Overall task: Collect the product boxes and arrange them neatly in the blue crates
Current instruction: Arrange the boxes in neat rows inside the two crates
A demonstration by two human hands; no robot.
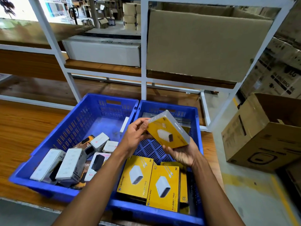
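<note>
Both my hands hold one yellow charger box (168, 131) above the right blue crate (199, 128). My left hand (136, 134) grips its left edge and my right hand (182, 152) supports it from below. Two more yellow charger boxes (149, 180) lie flat side by side at the near end of that crate, with a dark box at its far end. The left blue crate (78, 119) holds several white, black and orange product boxes (73, 162) in a loose heap at its near end.
Both crates sit on a wooden table. A white metal shelf frame (144, 62) stands behind, carrying a large cardboard box (203, 44) and a white box (105, 51). An open cardboard carton (263, 132) stands on the floor at the right.
</note>
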